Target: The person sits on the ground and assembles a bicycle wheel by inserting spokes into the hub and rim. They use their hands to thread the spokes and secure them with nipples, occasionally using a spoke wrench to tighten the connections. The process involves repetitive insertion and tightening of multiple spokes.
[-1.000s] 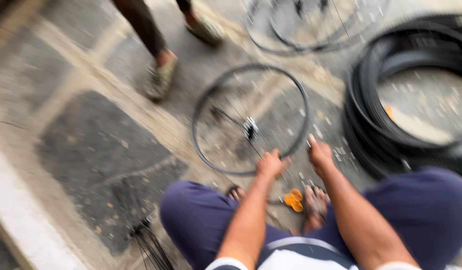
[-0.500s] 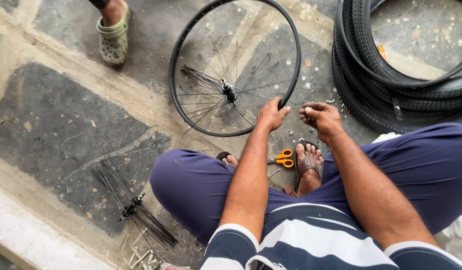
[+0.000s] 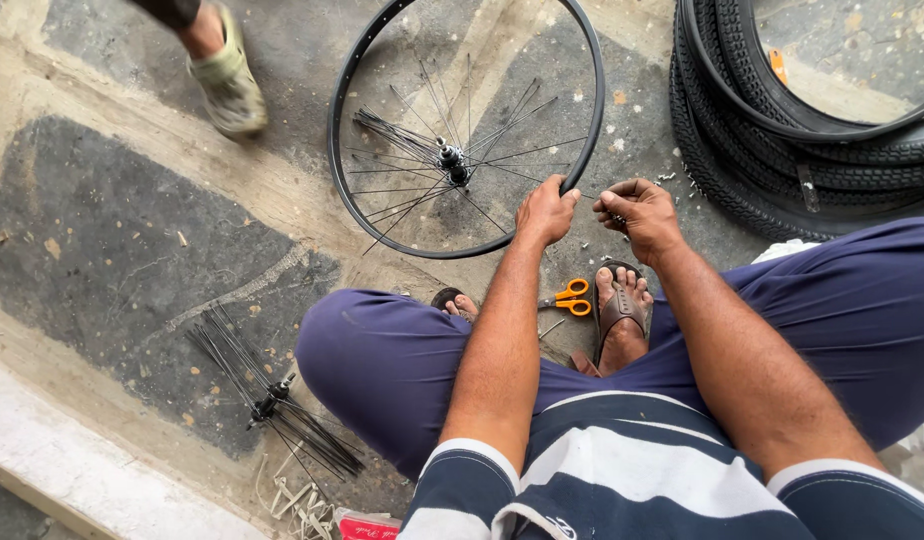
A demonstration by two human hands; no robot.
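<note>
My view has dropped closer, my left hand (image 3: 547, 212) gripping the wheel rim (image 3: 349, 195) steady while my right hand (image 3: 637, 208) pinches something small beside it.

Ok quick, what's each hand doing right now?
Left hand: closed on the wheel rim.
Right hand: fingers pinched by the rim; what they hold cannot be told.

Bicycle repair spot: stacked tyres (image 3: 782, 150), spoked rim (image 3: 462, 130).
</note>
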